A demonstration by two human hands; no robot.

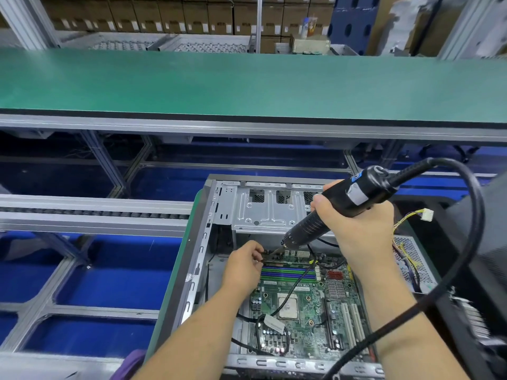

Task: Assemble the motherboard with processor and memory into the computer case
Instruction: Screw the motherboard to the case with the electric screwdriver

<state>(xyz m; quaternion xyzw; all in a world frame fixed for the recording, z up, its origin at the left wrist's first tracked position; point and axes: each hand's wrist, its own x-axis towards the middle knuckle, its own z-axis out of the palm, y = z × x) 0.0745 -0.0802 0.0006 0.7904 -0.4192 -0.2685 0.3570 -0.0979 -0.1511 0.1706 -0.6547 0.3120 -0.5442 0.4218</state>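
A green motherboard (307, 305) lies flat inside the open grey computer case (197, 259). On it sit a square processor (288, 305) and a bank of memory slots (288, 274). My right hand (354, 223) grips a black electric screwdriver (329, 212), its bit angled down to the board's far left corner. My left hand (244, 267) pinches something small at that corner, right beside the bit tip; I cannot see what it is.
A thick black cord (463, 242) loops from the screwdriver round to the right and down past my right forearm. Loose yellow wires (408, 218) hang at the case's right side. A green conveyor belt (247, 83) runs across behind, over blue floor and metal framing.
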